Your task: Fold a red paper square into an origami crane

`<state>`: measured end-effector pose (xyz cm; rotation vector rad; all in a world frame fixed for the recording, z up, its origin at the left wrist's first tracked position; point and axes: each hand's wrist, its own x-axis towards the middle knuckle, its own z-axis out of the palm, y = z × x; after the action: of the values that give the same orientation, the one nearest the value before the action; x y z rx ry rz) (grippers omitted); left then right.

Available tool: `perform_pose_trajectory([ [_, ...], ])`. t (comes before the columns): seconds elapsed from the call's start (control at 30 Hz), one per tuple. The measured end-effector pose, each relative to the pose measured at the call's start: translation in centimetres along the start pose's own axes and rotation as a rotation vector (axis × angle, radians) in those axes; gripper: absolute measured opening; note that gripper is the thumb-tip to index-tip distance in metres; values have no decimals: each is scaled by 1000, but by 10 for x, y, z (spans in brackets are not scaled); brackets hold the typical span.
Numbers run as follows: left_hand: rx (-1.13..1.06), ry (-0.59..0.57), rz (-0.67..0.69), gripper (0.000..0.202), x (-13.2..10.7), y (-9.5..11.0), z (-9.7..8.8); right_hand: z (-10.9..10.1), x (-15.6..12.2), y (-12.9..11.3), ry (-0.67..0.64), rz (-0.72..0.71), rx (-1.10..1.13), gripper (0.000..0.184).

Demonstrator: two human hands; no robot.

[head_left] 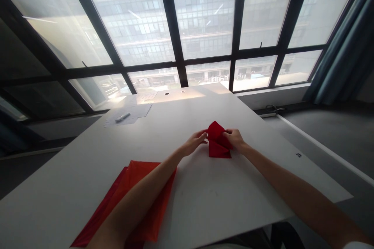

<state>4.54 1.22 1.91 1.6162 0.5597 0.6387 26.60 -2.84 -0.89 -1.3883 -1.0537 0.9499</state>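
We've got both hands on a folded red paper (217, 144), which sits past the ctr of the white counter (222, 206), a bit to the right. Its lower part lies flat on the counter and the upper flap is lifted to a point.

The left hand (194, 143) comes in from the left w/ fingers (203, 135) stretched out and nearly together, a narrow pinch on the flap's left edge. The right hand (235, 139) is curled over the paper's right side, thumb and fingers closed on the fold. Whether its palm touches the counter, we can't tell. The two hands are close, w/ only the raised flap btwn them.

Nearer to us on the left lies a stack of red sheets (137, 173), flat on the counter and well apart from the folded piece. Our left forearm crosses over it and hides its right part. The sheets fan out slightly at the left edge, and the top one looks more orange-red than those under it.

At the far left corner of the counter are some white papers (138, 109) w/ a marker (122, 117) lying on them, well away from the hands. Two small dark holes (166, 93) show near the far edge.

Beyond the counter is a big window (204, 15) w/ dark frames, and a blue-grey curtain (344, 54) hangs at the right.
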Motion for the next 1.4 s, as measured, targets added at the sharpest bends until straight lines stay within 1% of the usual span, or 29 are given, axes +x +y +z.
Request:
perform_pose_trajectory([
  [0.07,-8,2,20,63,0,-1,-1,0,-2,-2,24,51,59,16],
  [0.13,-3,39,13,65,1,-3,1,-1,-3,-3,38,62,90,16],
  [0.2,-23,66,-18,68,2,-5,5,0,-4,-3,24,19,102,19],
  [0.27,-96,58,-51,72,3,-7,10,0,-5,-1,0,-32,113,25],
  [0.33,-188,43,-75,72,3,-8,13,1,-6,1,-12,-52,124,28],
  [0.43,-281,57,-90,68,4,-13,15,4,-6,3,8,-51,105,27],
  [0.57,-292,103,-115,66,6,-19,13,8,-8,1,39,-93,29,26],
  [0.67,-346,84,-111,71,3,-16,13,11,-12,-4,33,-128,31,27],
  [0.73,-377,60,-106,75,0,-11,14,11,-14,-7,27,-127,39,26],
  [0.87,-361,53,-69,76,-3,-7,19,11,-17,-8,46,-132,36,23],
  [1.0,-312,129,-55,69,2,-19,21,14,-15,-4,68,-197,-54,19],
  [1.03,-313,156,-49,67,4,-23,21,15,-15,-3,61,-218,-79,20],
  [1.1,-331,213,-30,62,8,-30,20,16,-14,-3,34,-242,-86,30],
  [1.2,-360,268,0,57,11,-34,18,14,-13,-5,-45,-237,9,47],
  [1.23,-356,272,8,56,11,-34,18,13,-12,-5,-80,-245,31,48],
  [1.3,-326,266,23,53,10,-32,16,9,-9,-5,-153,-279,36,44],
  [1.4,-248,249,50,48,6,-27,15,5,-5,-3,-207,-334,10,38],
])
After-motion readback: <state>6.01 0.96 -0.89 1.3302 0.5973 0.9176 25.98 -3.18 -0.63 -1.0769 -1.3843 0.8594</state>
